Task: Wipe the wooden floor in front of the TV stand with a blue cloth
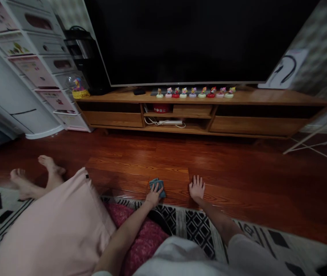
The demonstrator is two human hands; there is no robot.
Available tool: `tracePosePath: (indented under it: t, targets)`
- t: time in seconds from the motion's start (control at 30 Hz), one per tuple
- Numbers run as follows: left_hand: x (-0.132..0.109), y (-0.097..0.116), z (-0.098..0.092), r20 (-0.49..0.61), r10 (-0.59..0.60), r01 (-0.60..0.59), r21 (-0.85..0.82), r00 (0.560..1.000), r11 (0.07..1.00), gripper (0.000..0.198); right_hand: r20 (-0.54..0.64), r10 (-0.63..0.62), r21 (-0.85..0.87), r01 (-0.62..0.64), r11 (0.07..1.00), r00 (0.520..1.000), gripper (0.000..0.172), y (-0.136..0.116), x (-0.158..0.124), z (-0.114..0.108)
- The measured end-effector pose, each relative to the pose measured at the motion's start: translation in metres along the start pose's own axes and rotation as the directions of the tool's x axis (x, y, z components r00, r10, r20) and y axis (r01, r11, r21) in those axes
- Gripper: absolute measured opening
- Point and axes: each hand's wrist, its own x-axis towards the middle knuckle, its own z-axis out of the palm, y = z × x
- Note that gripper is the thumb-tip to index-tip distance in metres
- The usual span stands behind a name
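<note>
My left hand (153,195) presses down on a folded blue-green cloth (161,184) lying on the wooden floor (140,153). Its fingers stretch over the cloth's top, and part of the cloth shows beyond them. To the right of it, my right hand (197,188) rests palm down on the bare boards, fingers spread and holding nothing. Both hands are just past the edge of a black-and-white patterned rug (199,226).
A low wooden TV cabinet (114,119) stands ahead, with a large television (198,42) and several small figurines (193,92) on top. Another person's bare feet (50,165) and a pink cushion (56,226) are at left. Thin white legs of a stand (307,140) reach the floor at right.
</note>
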Motion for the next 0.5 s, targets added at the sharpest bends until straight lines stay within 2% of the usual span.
tracePosePath:
  t: [0.07,0.1,0.13,0.17,0.23,0.27,0.3,0.33,0.4,0.5]
  targets:
    - [-0.001,-0.005,-0.002,-0.025,-0.037,0.037,0.0,0.999,0.999,0.083,0.023,-0.004,0.061,0.002,0.998,1.0,0.067,-0.012,-0.011,-0.002]
    - [-0.002,-0.008,-0.003,-0.043,-0.071,0.072,0.0,0.997,0.997,0.087,0.037,-0.07,0.108,0.065,0.992,0.997,0.07,-0.021,-0.019,-0.001]
    - [-0.004,-0.011,-0.004,-0.059,-0.113,0.113,0.0,0.992,0.994,0.09,0.05,-0.183,0.163,0.173,0.971,0.982,0.073,-0.032,-0.03,0.0]
    - [-0.005,-0.015,-0.005,-0.07,-0.157,0.157,-0.004,0.985,0.988,0.092,0.06,-0.334,0.223,0.314,0.923,0.941,0.077,-0.046,-0.043,0.002]
    - [-0.01,-0.021,-0.006,-0.064,-0.235,0.234,-0.019,0.97,0.972,0.093,0.079,-0.629,0.34,0.572,0.746,0.773,0.084,-0.078,-0.07,0.007]
    - [-0.012,-0.024,-0.007,-0.05,-0.265,0.264,-0.027,0.963,0.964,0.092,0.103,-0.718,0.386,0.638,0.667,0.688,0.085,-0.096,-0.083,0.009]
    - [-0.015,-0.026,-0.008,-0.034,-0.291,0.29,-0.033,0.956,0.957,0.091,0.135,-0.771,0.419,0.669,0.614,0.623,0.086,-0.114,-0.093,0.01]
    - [-0.018,-0.028,-0.009,-0.022,-0.313,0.312,-0.034,0.949,0.949,0.09,0.171,-0.795,0.443,0.675,0.59,0.583,0.087,-0.132,-0.101,0.01]
    - [-0.023,-0.031,-0.011,-0.008,-0.354,0.354,-0.026,0.935,0.935,0.087,0.24,-0.79,0.462,0.649,0.604,0.564,0.087,-0.161,-0.107,0.008]
    - [-0.027,-0.035,-0.015,0.006,-0.392,0.392,-0.01,0.92,0.92,0.081,0.282,-0.752,0.449,0.611,0.652,0.595,0.081,-0.184,-0.098,0.003]
